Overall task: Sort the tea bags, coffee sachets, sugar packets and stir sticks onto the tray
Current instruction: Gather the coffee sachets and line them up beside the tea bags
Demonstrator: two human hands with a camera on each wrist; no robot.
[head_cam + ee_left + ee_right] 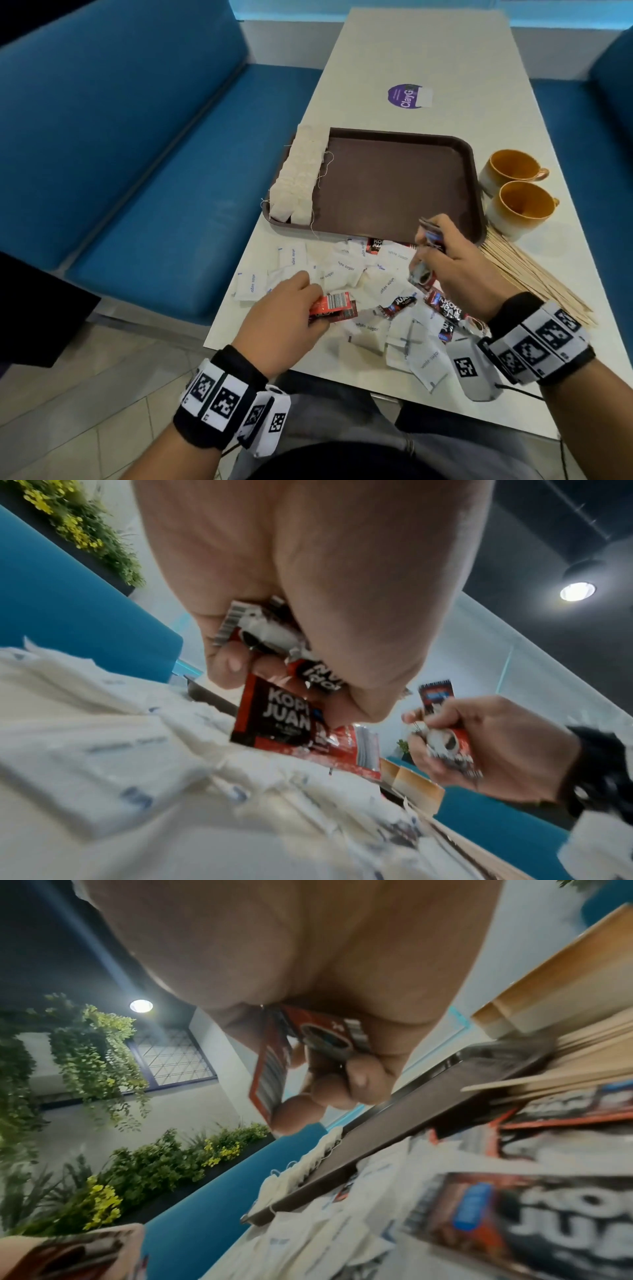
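Gathering coffee sachets [334, 305] off bench [428, 51]: left hand [284, 308] pinching some, right hand [455, 260] clutching bunch. Tea bags [298, 174] lining tray [394, 181] left edge. Sugar packets [387, 284], stir sticks [534, 277] waiting on bench.

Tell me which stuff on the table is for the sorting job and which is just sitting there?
For the job:
tray
tea bags, lined up on the tray
coffee sachets, some held in the left hand and right hand
sugar packets, loose on the table
stir sticks, beside the tray

Just lying about:
two cups
purple sticker
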